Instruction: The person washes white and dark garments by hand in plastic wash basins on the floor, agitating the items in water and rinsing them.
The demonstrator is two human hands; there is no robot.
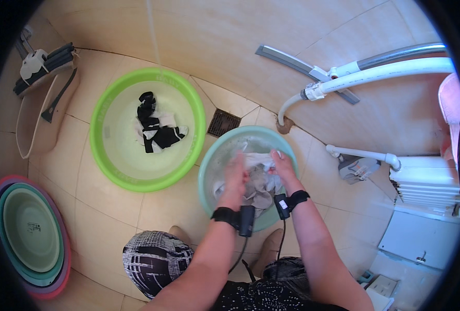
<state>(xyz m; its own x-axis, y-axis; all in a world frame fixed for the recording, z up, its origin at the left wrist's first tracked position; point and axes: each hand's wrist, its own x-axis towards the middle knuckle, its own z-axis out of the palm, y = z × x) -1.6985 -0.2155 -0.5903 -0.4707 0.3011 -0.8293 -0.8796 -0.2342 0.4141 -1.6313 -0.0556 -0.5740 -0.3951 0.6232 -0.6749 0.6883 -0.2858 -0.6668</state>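
Observation:
Over a light blue-green plastic basin (pixel 209 155), my left hand (pixel 235 175) and my right hand (pixel 282 165) grip a white cloth item (pixel 259 158) stretched between them. My left hand is blurred. Grey and white wet fabric (pixel 261 190) lies below in sudsy water. To the left, a larger lime green basin (pixel 97 142) holds water with black and white garments (pixel 162 136) in it. A thin stream of water falls into its upper edge.
A floor drain (pixel 224 122) lies between the basins. Nested basins (pixel 31 229) lean at the lower left, below a beige bin (pixel 39 124). A squeegee (pixel 292 62), white pipe (pixel 389 74), grey shoe (pixel 358 169) and radiator (pixel 426 180) are at right.

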